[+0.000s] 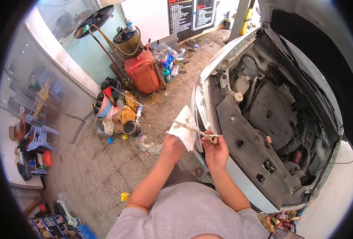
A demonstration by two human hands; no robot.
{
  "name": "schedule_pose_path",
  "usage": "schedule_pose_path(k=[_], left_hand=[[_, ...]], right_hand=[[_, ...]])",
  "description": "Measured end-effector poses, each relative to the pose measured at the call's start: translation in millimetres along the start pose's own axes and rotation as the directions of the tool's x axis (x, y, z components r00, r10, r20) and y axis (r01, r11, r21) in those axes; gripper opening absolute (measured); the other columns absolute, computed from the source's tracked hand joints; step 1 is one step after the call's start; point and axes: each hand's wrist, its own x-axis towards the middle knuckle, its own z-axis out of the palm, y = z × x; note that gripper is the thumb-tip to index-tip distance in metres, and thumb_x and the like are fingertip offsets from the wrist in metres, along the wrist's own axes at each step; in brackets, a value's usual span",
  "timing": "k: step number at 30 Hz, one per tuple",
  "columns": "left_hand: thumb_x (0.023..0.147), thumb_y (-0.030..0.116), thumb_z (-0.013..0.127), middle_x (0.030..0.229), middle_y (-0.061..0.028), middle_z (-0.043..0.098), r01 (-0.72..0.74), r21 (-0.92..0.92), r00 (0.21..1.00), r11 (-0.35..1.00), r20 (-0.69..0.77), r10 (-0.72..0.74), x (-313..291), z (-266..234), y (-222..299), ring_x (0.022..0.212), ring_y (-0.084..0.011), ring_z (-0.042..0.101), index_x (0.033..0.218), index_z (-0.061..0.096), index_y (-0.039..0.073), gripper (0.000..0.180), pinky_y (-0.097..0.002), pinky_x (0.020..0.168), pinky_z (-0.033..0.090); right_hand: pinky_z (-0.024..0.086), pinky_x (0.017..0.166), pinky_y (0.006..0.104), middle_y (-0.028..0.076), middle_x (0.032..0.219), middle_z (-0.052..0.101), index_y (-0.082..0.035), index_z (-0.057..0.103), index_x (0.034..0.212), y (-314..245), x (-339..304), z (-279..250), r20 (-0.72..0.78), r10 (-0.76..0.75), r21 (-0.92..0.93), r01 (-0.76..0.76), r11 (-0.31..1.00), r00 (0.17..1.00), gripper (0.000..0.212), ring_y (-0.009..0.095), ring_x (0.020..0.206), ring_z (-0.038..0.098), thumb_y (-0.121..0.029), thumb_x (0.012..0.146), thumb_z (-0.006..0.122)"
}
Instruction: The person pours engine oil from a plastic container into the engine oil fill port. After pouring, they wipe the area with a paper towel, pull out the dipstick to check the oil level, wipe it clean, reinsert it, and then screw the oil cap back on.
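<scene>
In front of my body, my left hand (172,148) is closed on a white paper towel (183,137) marked with dark smudges. My right hand (216,151) pinches the looped end of a thin oil dipstick (201,132). The dipstick's shaft points left across the towel, and its far end lies over the paper. Both hands are just left of the car's front edge, where the engine bay (272,111) is exposed under a raised hood (344,59).
A red oil drainer (142,73) stands by the far wall, with bottles beside it. Yellow jugs (128,113) and a dark container (130,127) crowd the floor at left. A blue plastic chair (41,137) is further left. A yellow piece (124,196) lies on the floor.
</scene>
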Motion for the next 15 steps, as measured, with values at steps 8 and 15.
schedule_pose_path(k=[8,15], left_hand=[[0.099,0.009,0.064,0.098,-0.0118,0.074,-0.046,0.235,0.953,0.971,-0.28,0.113,31.4,-5.1,18.0,0.082,-0.0199,0.074,0.111,0.065,-0.001,0.015,-0.0311,0.07,0.062],[0.1,0.008,0.063,0.095,-0.0116,0.074,-0.076,0.225,0.955,0.971,-0.263,0.136,102.2,-16.4,67.6,0.081,-0.0185,0.074,0.103,0.066,-0.003,0.012,-0.0312,0.069,0.062]], right_hand=[[0.058,0.088,0.0461,0.024,0.119,0.066,-0.007,0.053,0.082,28.8,18.6,-6.4,-0.036,0.009,-0.048,-0.011,0.999,0.999,0.036,0.033,0.1,0.071,-0.026,0.11,0.042],[0.059,0.077,0.0386,0.021,0.111,0.069,-0.008,0.054,0.08,11.7,65.2,-24.1,-0.17,-0.098,0.025,0.104,0.994,0.981,0.034,0.027,0.085,0.07,-0.029,0.107,0.05]])
